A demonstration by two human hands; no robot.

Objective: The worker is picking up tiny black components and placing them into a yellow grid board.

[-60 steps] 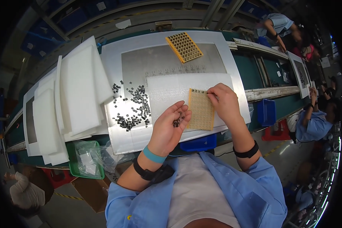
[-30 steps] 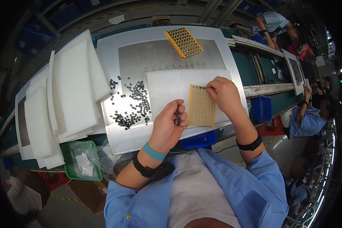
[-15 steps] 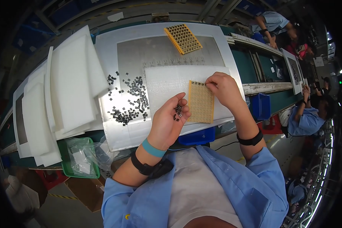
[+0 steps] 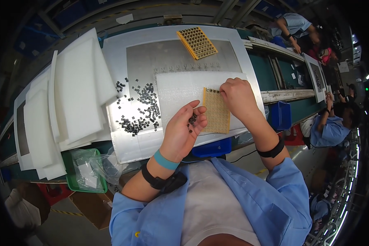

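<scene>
My left hand [image 4: 179, 132] is palm up with curled fingers around several small black square components [image 4: 192, 119]. It rests just left of a yellow circuit board panel [image 4: 216, 114], which lies on a white foam sheet [image 4: 178, 88]. A short row of black components sits along the panel's far edge. At the far right corner of that panel, my right hand [image 4: 238, 97] has its fingertips pinched together; whatever is between them is hidden. Left of the foam sheet, many loose black components [image 4: 149, 99] are scattered on the metal plate [image 4: 131, 149].
A stack of filled yellow panels [image 4: 197, 42] lies at the back of the plate. White foam sheets [image 4: 76, 88] lean at the left, above a green bin [image 4: 86, 186] with plastic bags. Blue bins [image 4: 281, 115] stand near the front edge and right. Co-workers [image 4: 330, 127] sit at the right.
My right hand has turned slightly, its fingers now lower over the panel's far right corner. My left hand stays nearly still, its fingers shifting a little around the components.
</scene>
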